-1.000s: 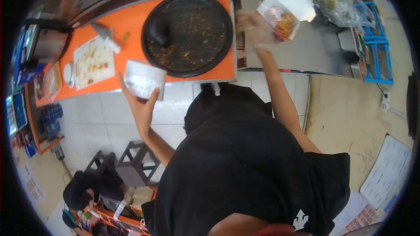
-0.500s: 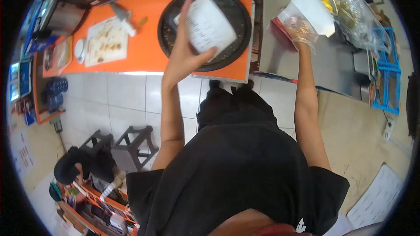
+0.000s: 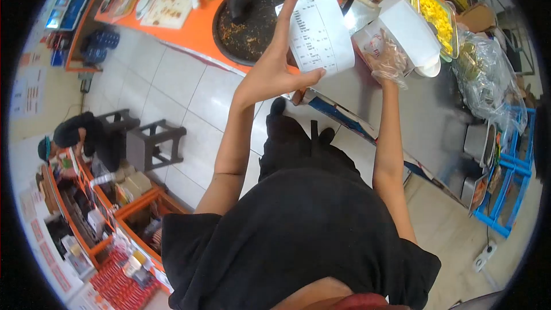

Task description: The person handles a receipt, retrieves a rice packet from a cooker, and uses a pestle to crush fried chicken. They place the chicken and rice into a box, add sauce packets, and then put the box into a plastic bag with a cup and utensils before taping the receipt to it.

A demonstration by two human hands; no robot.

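So that print faces upward, presumably for reading, the left hand grasps the white printed piece by its edges, near the black pan. The right hand, gloved presumably for hygiene, is at the open box; grip undetermined.

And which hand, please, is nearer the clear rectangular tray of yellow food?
Right: the right hand, at the white cardboard box, is left of the tray; the left hand, farther left.
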